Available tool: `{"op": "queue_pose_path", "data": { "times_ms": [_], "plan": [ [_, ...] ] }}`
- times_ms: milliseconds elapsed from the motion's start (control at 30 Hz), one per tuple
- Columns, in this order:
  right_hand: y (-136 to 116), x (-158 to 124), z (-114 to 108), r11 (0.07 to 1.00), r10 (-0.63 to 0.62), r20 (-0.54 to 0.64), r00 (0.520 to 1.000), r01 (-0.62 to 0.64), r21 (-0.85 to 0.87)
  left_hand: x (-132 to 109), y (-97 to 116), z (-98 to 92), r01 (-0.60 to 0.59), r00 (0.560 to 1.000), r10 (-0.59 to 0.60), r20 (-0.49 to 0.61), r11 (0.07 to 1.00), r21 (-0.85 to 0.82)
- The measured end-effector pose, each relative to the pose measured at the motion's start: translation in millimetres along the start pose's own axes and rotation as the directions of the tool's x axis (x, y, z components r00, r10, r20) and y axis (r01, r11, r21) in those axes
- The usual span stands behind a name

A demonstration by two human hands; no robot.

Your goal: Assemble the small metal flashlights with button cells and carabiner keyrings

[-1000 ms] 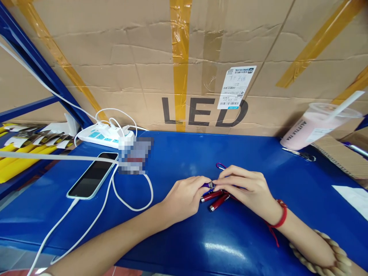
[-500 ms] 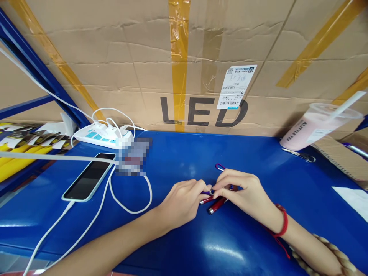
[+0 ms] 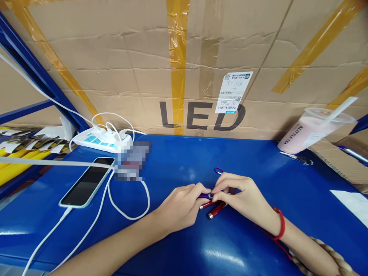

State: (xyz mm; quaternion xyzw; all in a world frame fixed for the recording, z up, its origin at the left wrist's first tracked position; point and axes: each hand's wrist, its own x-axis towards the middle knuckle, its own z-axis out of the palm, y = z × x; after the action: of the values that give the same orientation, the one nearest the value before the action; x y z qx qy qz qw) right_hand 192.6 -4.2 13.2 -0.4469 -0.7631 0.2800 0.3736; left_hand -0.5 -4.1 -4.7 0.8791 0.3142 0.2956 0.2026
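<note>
My left hand (image 3: 182,207) is closed around a slim purple metal tube (image 3: 204,196), its dark, silvery end pointing right. At that end the thumb and fingertips of my right hand (image 3: 237,189) pinch together; whether a small separate part is between them I cannot tell. Just below the fingers lie a thin red metal tube (image 3: 206,205) and a thicker red metal tube (image 3: 216,211) with a silver end, both partly covered by my right hand. Behind that hand a purple carabiner (image 3: 218,170) sticks out on the blue tabletop (image 3: 178,165).
At left lie a phone (image 3: 86,184) on a white cable and a white power strip (image 3: 100,142). A tilted cup of pink drink (image 3: 310,132) stands at back right, with a key ring (image 3: 307,162) before it. A large cardboard box (image 3: 115,84) walls off the back.
The camera view has shifted slightly. More of the purple tube now shows between my hands; both hands stay in the same place over the red tubes.
</note>
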Motion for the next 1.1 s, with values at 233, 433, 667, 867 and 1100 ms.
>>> {"op": "queue_pose_path", "data": {
  "times_ms": [233, 433, 667, 867, 1100],
  "plan": [
    [0.8, 2.0, -2.0, 0.996, -0.018, 0.07, 0.997, 0.012, 0.09, -0.7, 5.6, -1.8, 0.082, 0.991, -0.074, 0.109, 0.994, -0.07],
    [1.8, -1.4, -2.0, 0.997, -0.037, 0.087, 0.995, 0.031, 0.07, -3.4, 5.3, 2.4, 0.066, 0.995, -0.059, 0.084, 0.994, -0.088],
    [4.4, -6.8, -0.1, 0.996, -0.093, 0.071, 0.993, 0.093, 0.008, -7.2, -0.3, 10.4, -0.045, 0.995, 0.044, -0.089, 0.999, -0.006],
    [-8.3, -6.0, 3.8, 0.998, 0.037, 0.014, 0.999, -0.037, 0.055, -5.4, 0.5, 9.6, -0.062, 0.986, 0.067, -0.155, 0.997, 0.04],
    [-12.5, -2.4, 3.8, 0.855, 0.381, 0.255, 0.889, -0.443, 0.271, -5.4, 1.4, 9.9, -0.112, 0.973, 0.14, -0.182, 0.981, 0.159]
  ]
}}
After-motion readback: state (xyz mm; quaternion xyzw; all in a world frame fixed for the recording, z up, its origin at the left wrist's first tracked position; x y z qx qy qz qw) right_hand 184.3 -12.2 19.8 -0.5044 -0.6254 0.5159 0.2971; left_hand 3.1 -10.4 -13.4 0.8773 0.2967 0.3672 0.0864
